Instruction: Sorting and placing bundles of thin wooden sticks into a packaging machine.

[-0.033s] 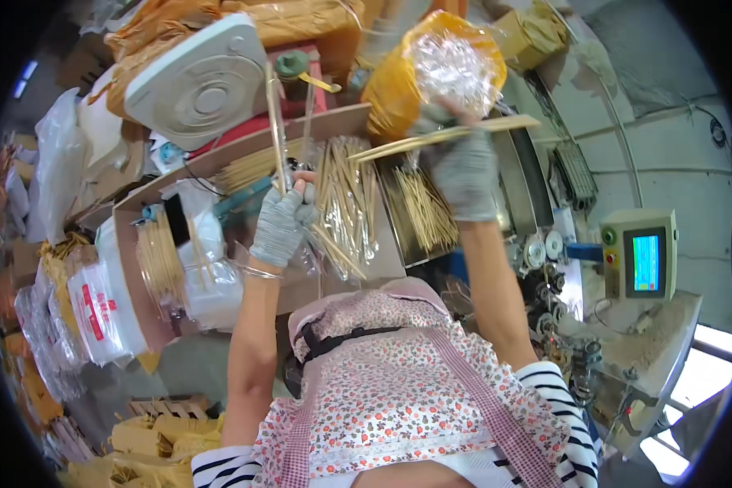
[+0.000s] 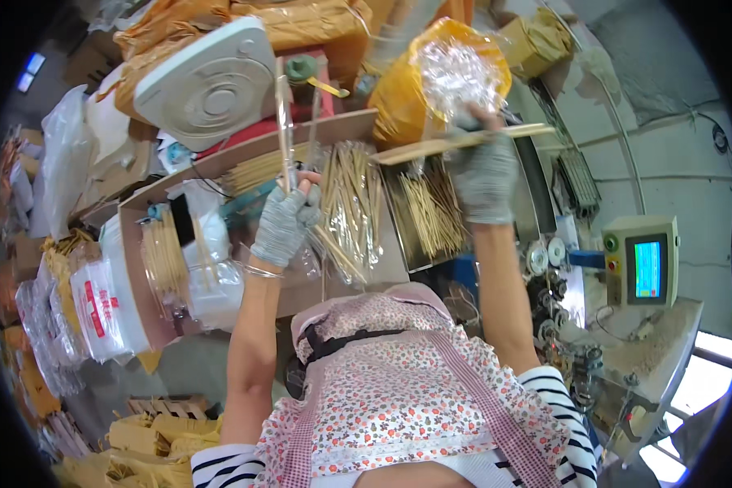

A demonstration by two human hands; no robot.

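My left hand (image 2: 281,221), in a grey glove with bare fingertips, is closed around a narrow clear plastic sleeve (image 2: 285,122) that stands upright, with something pale and slim inside it. Below its fingers, thin wooden sticks (image 2: 339,252) slant down to the right; whether the hand grips them too I cannot tell. My right hand (image 2: 486,175), gloved alike and blurred, is closed on a few long wooden sticks (image 2: 423,150), held nearly level. Between the hands lies a pile of sticks in clear sleeves (image 2: 351,203). Loose sticks (image 2: 431,215) fill a metal tray (image 2: 407,259) beneath my right hand.
A yellow bag of crumpled clear plastic (image 2: 398,89) stands behind my right hand. A white box fan (image 2: 211,89) leans at the back left. Bundled sticks (image 2: 163,252) lie in a cardboard box on the left. On the right is a machine with a lit screen (image 2: 648,268).
My right hand has shifted slightly to the right with its sticks, which now lie closer together. My left hand keeps its hold on the sleeve. The whole view has moved a little.
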